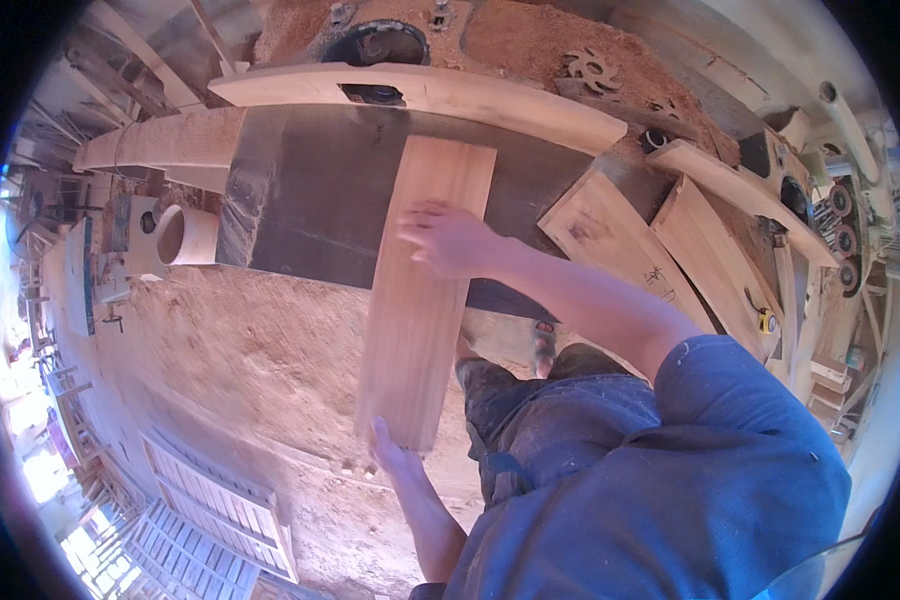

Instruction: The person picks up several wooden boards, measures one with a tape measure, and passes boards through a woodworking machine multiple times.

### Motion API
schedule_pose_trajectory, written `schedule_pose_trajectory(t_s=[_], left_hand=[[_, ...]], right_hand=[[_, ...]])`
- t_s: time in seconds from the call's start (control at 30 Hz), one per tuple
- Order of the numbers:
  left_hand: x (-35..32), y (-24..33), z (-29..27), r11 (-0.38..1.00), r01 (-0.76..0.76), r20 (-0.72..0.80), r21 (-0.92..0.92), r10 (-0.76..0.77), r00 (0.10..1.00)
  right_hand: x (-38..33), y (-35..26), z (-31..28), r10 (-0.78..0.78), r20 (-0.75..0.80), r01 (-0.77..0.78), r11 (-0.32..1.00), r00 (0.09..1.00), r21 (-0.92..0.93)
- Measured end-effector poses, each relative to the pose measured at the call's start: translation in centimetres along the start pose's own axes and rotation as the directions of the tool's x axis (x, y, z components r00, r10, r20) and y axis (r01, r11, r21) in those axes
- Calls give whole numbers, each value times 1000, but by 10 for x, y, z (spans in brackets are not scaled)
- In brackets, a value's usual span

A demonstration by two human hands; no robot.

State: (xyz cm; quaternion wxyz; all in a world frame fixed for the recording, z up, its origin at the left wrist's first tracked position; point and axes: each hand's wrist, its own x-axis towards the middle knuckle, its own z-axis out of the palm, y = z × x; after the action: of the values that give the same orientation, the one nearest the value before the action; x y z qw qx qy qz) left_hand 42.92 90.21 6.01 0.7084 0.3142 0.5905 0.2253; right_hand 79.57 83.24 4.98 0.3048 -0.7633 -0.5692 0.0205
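A long, pale wooden board (410, 330) lies with its far part on the dark flat machine table (310, 200), while its near end sticks out past the table's front edge. At that near end, my left hand (398, 458) grips the board with the thumb on the upper face; its other fingers are hidden beneath. My right hand (450, 240) rests on top of the board over the table, fingers stretched across the wood. Behind the board's far end runs a wooden fence (490, 95) with a dark cutout.
Two wider boards (620, 235) lean at the right, with a yellow tape measure (767, 322) beside them. A toothed cutter wheel (592, 70) sits in sawdust behind the fence. At the left are a round pipe opening (173, 236) and slatted wooden pallets (215, 500) on the dusty floor.
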Motion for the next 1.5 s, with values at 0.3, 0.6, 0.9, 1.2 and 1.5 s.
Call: schedule_pose_trajectory(t_s=[0.3,0.6,0.9,1.2,1.5], left_hand=[[36,16,59,988,143,13,62,-144,990],[66,23,48,985,153,-29,81,-151,988],[84,52,57,991,131,-67,34,-128,989],[103,69,56,991,119,-76,52,-115,990],[122,95,67,991,93,-152,95,-78,985]], right_hand=[[6,44,-11,143,32,-134,972,989,-192],[29,54,-5,132,92,-119,983,987,-136],[62,55,4,103,62,-97,992,993,-83],[87,54,15,87,42,-86,996,995,-21],[119,54,30,69,16,-69,998,997,-10]])
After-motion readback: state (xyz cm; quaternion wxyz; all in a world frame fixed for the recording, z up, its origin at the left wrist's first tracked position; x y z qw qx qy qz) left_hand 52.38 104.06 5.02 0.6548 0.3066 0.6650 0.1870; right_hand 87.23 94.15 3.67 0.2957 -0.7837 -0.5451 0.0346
